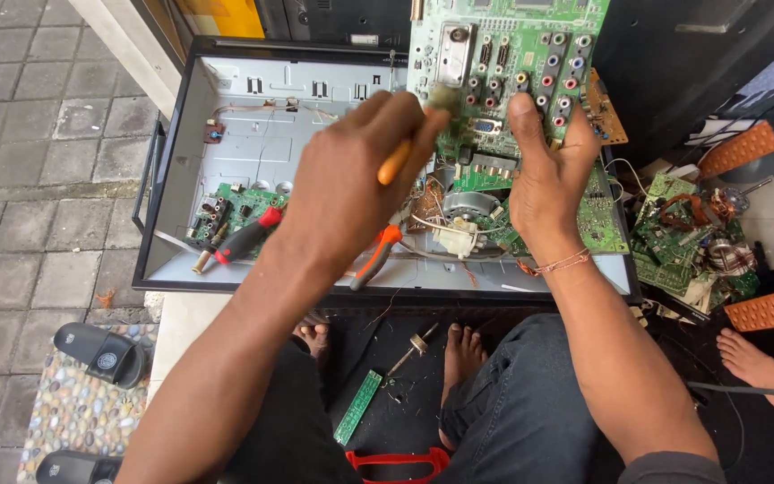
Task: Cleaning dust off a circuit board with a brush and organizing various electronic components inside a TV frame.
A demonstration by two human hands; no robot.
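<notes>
The top edge of the green circuit board (521, 63) is cut off by the frame. The right hand (544, 175) grips its lower edge, thumb up against the row of coloured connector sockets, and holds it upright over the opened television chassis (270, 143). The left hand (351, 188) is clenched around an orange-handled brush (398, 159); its bristle end meets the board beside the metal tuner can, but the fingers hide most of the handle. No readable labels — only a yellow panel (217, 16) at the top edge, partly cropped.

Inside the chassis lie a red-and-black screwdriver (239, 240), orange-handled pliers (371, 258) and a small green board (230, 211) at the left; the left forearm covers the centre. A heap of scrap boards (683, 242) crowds the right side. Another person's bare foot (763, 367) enters at the right edge. Open paving (38, 134) lies to the left, with black sandals (105, 354) near the bottom corner.
</notes>
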